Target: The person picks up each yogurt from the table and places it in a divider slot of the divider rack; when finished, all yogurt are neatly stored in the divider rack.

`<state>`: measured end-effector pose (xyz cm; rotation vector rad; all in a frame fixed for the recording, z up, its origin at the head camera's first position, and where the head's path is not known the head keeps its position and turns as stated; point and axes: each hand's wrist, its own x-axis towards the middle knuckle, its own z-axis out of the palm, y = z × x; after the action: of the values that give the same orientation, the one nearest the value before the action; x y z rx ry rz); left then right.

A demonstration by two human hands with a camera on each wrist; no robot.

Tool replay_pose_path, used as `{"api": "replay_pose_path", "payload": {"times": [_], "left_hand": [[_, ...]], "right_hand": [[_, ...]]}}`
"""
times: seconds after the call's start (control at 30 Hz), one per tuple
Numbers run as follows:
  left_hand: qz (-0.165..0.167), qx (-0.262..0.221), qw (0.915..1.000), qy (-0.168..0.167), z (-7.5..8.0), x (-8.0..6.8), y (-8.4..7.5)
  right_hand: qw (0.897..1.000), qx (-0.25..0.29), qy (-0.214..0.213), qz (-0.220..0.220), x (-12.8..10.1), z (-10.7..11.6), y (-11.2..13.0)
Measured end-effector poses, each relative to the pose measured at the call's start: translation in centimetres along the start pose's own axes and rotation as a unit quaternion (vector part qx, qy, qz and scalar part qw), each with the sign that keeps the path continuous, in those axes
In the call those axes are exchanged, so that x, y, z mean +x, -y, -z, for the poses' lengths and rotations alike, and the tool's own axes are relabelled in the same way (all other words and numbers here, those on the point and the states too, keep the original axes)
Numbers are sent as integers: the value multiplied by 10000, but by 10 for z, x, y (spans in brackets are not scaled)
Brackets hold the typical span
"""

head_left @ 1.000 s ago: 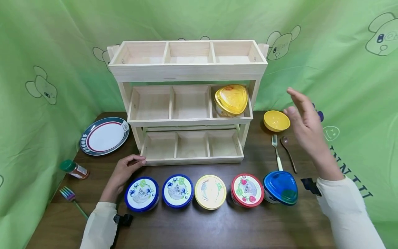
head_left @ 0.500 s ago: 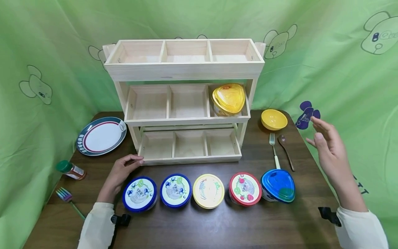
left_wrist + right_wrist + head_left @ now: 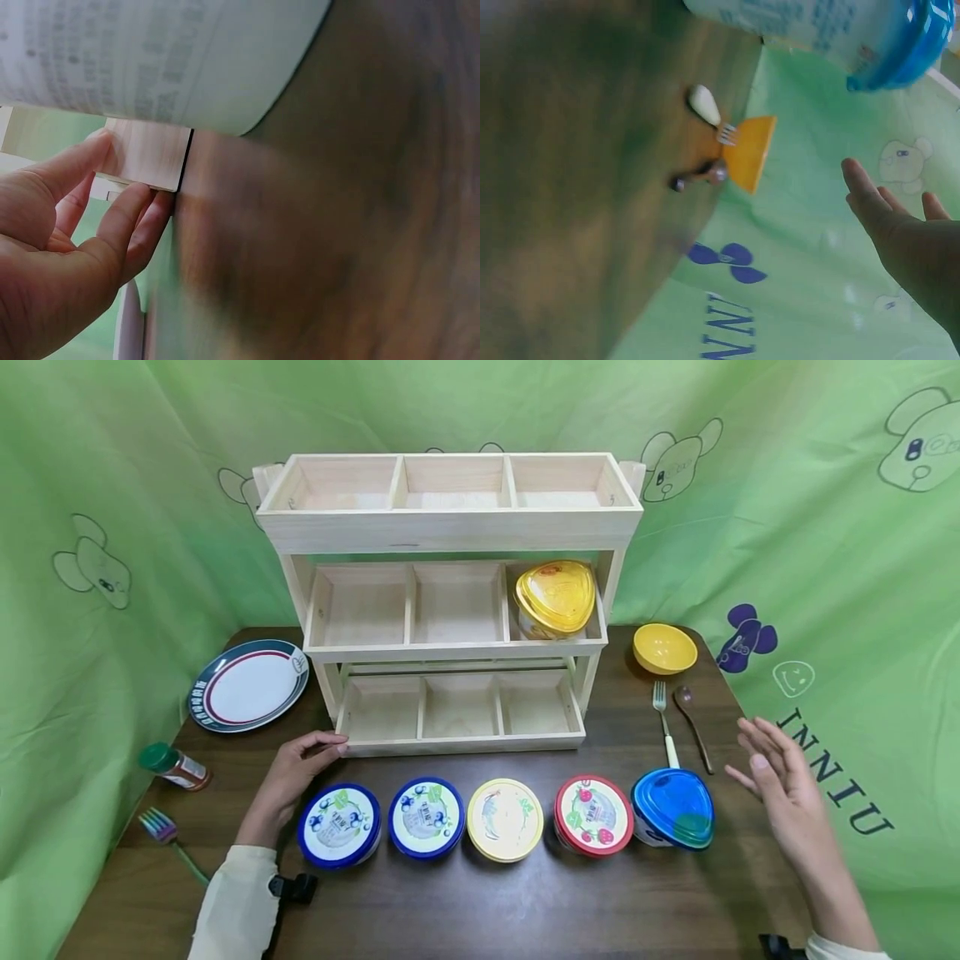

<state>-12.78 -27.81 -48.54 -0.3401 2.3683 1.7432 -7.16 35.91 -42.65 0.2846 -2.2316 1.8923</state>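
My right hand (image 3: 776, 768) hovers open with straight fingers above the table's right side, just right of the blue triangular-lidded tub (image 3: 672, 808); it holds nothing (image 3: 889, 217). My left hand (image 3: 300, 764) rests on the table, fingertips touching the front left corner of the wooden three-tier rack (image 3: 450, 610), as the left wrist view (image 3: 112, 217) also shows. A yellow triangular tub (image 3: 555, 597) sits in the rack's middle-tier right compartment. In front of the rack stand two blue-lidded tubs (image 3: 339, 825) (image 3: 426, 817), a yellow-lidded one (image 3: 505, 820) and a red-lidded one (image 3: 594, 815).
A yellow bowl (image 3: 664, 648), a fork (image 3: 663, 718) and a dark spoon (image 3: 693, 727) lie right of the rack. A plate (image 3: 247, 685), a spice jar (image 3: 175, 767) and a colourful fork (image 3: 168, 839) lie on the left. Green cloth surrounds the table (image 3: 525, 902).
My right hand has come down and back from beside the rack's middle tier to low over the table near the blue triangular tub. The left hand has not moved.
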Motion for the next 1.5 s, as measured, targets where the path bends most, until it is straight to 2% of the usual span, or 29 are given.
{"api": "replay_pose_path", "payload": {"times": [0.17, 0.33, 0.47, 0.63, 0.7, 0.8, 1.13, 1.33, 1.5], "left_hand": [[64, -59, 10000, 25, 0, 1, 0], [107, -141, 9998, 63, 2, 1, 4], [125, -177, 9997, 92, 4, 1, 6], [146, -231, 9996, 121, 5, 0, 5], [115, -216, 9996, 119, 5, 0, 4], [104, -163, 9998, 109, 5, -2, 2], [69, -216, 9997, 90, 5, -2, 0], [144, -275, 9995, 108, 4, -2, 2], [186, -282, 9994, 106, 4, -1, 5]], "right_hand": [[9992, 382, 101, -104, -23, -5, -8], [9988, 245, 334, -257, -46, -12, -18], [9978, 347, 486, -287, -57, -21, -24], [9957, 98, 443, -806, -67, -31, -27], [9933, -61, 400, -1082, -69, -34, -28], [9913, -125, 352, -1264, -70, -37, -30], [9917, -307, 73, -1245, -67, -48, -29], [9954, -140, -84, -946, -68, -51, -27], [9948, -164, -186, -986, -66, -51, -28]]}}
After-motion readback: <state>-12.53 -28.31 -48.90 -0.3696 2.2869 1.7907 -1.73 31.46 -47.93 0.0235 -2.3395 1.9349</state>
